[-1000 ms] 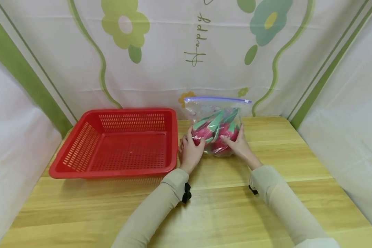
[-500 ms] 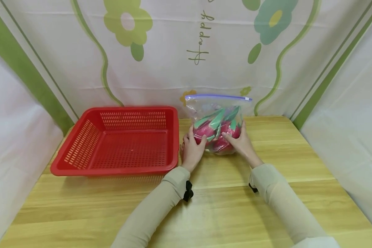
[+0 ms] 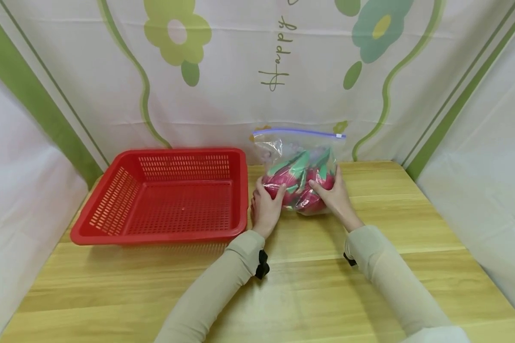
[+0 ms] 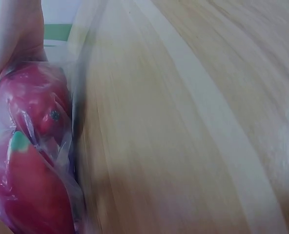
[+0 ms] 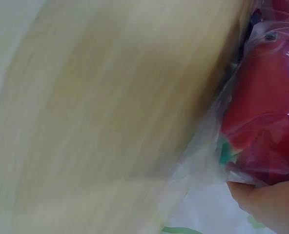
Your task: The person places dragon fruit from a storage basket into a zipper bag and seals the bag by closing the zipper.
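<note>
A clear zip bag with a purple closure strip and a white slider stands at the back of the table, its top edge upward. Inside it are two pink dragon fruits with green leaf tips, the left dragon fruit and the right dragon fruit. My left hand grips the bag's left side, thumb across the front of the fruit. On the other side my right hand holds the bag, its thumb pressed over the right fruit. Both wrist views show red fruit under wrinkled plastic close above the wood.
A red perforated plastic basket with nothing in it stands to the left, its right rim close to my left hand. Behind the wooden table hangs a white curtain with printed flowers; more white cloth flanks both sides.
The top of the bag has shifted slightly left, and the left fruit shows more fully. Both hands keep their hold with only small movement.
</note>
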Motion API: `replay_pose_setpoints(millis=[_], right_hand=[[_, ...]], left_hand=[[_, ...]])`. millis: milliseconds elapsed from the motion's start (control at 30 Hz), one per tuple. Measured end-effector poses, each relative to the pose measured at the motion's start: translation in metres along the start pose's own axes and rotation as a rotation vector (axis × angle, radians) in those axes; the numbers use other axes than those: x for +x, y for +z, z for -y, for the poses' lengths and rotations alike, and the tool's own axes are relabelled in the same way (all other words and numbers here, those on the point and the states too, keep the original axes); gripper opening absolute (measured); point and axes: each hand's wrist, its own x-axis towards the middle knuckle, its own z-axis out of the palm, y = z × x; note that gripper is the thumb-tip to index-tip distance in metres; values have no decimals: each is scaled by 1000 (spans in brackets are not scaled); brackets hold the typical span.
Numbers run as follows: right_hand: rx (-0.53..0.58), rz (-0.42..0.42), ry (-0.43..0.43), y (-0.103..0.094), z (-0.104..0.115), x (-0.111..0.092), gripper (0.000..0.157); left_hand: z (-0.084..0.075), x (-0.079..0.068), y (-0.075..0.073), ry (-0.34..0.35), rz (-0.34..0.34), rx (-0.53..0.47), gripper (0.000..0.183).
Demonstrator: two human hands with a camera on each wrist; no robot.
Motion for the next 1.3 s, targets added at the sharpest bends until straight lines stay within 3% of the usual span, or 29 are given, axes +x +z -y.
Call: replay_pose_setpoints(millis=[233, 400, 633, 900, 1100, 1300], right_hand=[[6, -10, -20, -9, 3, 0, 102], [-49, -9, -19, -18, 8, 0, 99], [-83, -9, 70, -32, 12, 0, 105], [-157, 38, 137, -55, 12, 1, 106], [-184, 60, 150, -69, 10, 3, 107], [-205, 81, 184, -78, 8, 2, 108]], left_hand=[[-5, -2, 7, -13, -28, -47, 68], [-9, -4, 8, -25, -1, -40, 68], [-12, -9, 11, -15, 53, -53, 71], [-15, -15, 18, 62, 156, -123, 64], [-16, -18, 21, 63, 273, -162, 63], [-17, -17, 23, 75, 340, -148, 61]])
